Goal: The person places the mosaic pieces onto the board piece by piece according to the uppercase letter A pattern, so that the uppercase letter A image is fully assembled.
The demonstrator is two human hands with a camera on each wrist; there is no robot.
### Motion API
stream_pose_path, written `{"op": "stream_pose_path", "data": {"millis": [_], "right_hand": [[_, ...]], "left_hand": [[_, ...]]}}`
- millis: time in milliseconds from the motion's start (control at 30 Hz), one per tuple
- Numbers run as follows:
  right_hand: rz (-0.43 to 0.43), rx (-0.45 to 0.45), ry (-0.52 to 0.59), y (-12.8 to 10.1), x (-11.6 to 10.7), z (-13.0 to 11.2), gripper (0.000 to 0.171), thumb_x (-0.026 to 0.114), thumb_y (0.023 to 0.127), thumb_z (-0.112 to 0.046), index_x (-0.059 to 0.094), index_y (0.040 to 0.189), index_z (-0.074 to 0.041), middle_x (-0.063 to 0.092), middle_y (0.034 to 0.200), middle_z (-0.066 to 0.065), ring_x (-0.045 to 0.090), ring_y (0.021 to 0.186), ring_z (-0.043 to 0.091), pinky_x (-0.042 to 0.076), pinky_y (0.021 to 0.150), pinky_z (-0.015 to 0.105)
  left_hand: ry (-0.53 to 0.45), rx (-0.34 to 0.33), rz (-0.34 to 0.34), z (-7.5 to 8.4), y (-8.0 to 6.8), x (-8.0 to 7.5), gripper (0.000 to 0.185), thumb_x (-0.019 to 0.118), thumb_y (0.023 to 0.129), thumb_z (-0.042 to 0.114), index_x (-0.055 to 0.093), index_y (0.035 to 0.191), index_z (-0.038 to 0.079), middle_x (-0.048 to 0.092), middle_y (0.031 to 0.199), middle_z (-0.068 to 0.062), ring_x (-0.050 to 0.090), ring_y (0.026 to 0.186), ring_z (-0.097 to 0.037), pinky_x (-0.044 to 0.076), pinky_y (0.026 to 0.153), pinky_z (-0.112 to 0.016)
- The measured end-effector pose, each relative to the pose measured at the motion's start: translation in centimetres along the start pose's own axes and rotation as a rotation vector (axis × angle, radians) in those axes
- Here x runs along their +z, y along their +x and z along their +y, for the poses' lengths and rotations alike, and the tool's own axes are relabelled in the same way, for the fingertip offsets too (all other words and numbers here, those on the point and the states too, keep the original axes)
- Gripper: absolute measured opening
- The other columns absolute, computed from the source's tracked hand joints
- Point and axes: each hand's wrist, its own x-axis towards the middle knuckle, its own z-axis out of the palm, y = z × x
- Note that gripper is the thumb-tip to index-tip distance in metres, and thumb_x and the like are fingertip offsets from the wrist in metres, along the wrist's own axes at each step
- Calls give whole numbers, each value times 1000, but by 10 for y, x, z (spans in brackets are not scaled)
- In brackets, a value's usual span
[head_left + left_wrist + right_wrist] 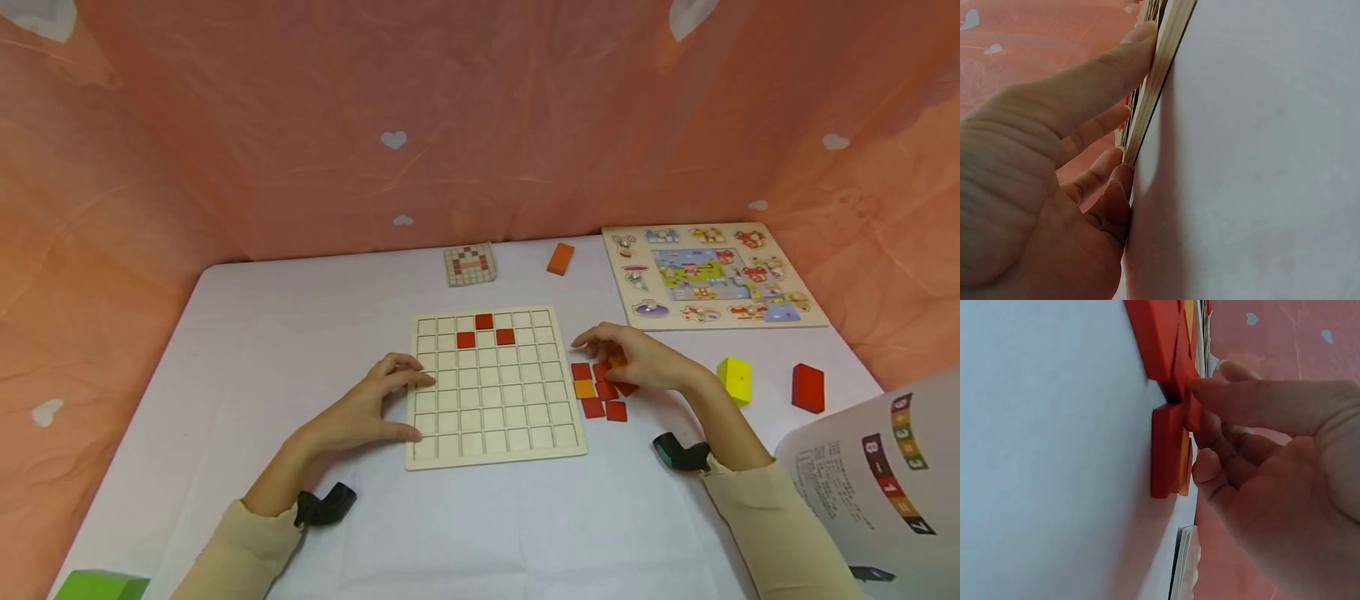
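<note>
A pale wooden grid board (491,398) lies flat in the middle of the table with three red square tiles (484,321) in its upper cells. My left hand (360,410) rests at the board's left edge, its thumb and fingertips touching the rim; the left wrist view shows this thumb (1104,78) on the edge from close by. To the right of the board lies a loose cluster of red tiles (593,407) and orange tiles (583,389). Over that cluster, my right hand (643,357) pinches a red tile (1192,414) between thumb and finger.
Behind the board are a small pattern card (470,265) and an orange block (560,259). A picture puzzle board (633,250) lies at the back right. Yellow (735,380) and red blocks (807,388) stand near a white printed cylinder (862,475). A green block (101,586) sits front left.
</note>
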Motion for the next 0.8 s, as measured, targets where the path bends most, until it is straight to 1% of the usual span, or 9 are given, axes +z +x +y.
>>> {"op": "stream_pose_path", "data": {"millis": [167, 300, 400, 467, 567, 667, 733, 800], "right_hand": [[-14, 19, -13, 1, 0, 0, 38, 63, 85, 14, 62, 121, 2, 60, 96, 9, 53, 91, 26, 47, 77, 27], [-28, 25, -3, 0, -2, 1, 35, 65, 86, 13, 63, 119, 3, 58, 92, 7, 52, 88, 25, 46, 74, 25], [-45, 23, 29, 1, -4, 0, 33, 67, 86, 12, 63, 118, 4, 58, 89, 8, 53, 82, 24, 46, 69, 25], [-50, 30, 72, 4, -5, -2, 31, 67, 87, 10, 63, 117, 5, 58, 88, 10, 53, 77, 24, 47, 65, 25], [-40, 28, 116, 16, -1, -9, 27, 70, 88, 4, 64, 114, 5, 59, 87, 11, 54, 76, 22, 47, 65, 25], [-28, 9, 122, 37, 7, -19, 18, 72, 89, -1, 66, 106, 3, 61, 88, 10, 54, 73, 22, 47, 64, 26], [-30, -8, 115, 53, 15, -28, 13, 72, 90, -2, 66, 100, 2, 61, 88, 9, 55, 70, 22, 48, 62, 26], [-46, -15, 148, 70, 24, -37, 9, 70, 90, 1, 66, 98, 2, 61, 87, 10, 57, 65, 23, 50, 61, 28]], "left_hand": [[-3, -2, 1, 0, 0, 0, 68, 90, 74, 30, 61, 134, 12, 40, 138, -7, 35, 133, -29, 29, 111, -53], [-7, 0, 1, -1, 0, 0, 68, 89, 74, 30, 61, 134, 12, 41, 138, -7, 35, 133, -29, 29, 111, -54], [-6, 5, 2, -1, 1, 0, 68, 89, 75, 31, 61, 134, 12, 40, 138, -7, 35, 133, -29, 29, 111, -54], [-5, 8, 4, -1, 0, 0, 68, 89, 74, 31, 61, 134, 13, 40, 138, -6, 35, 133, -29, 29, 111, -54], [-3, 8, 11, -1, 0, 0, 68, 90, 74, 30, 62, 133, 13, 41, 137, -6, 35, 132, -29, 29, 110, -55], [-4, 7, 10, -1, -1, 0, 68, 89, 74, 31, 61, 134, 13, 41, 137, -6, 35, 133, -29, 29, 110, -56], [-5, 5, 7, -1, 0, 0, 68, 89, 74, 31, 61, 134, 13, 41, 138, -6, 34, 134, -29, 28, 111, -55], [-7, 3, 3, -1, 0, -1, 68, 89, 75, 30, 61, 134, 13, 40, 138, -7, 34, 134, -30, 28, 111, -55]]}}
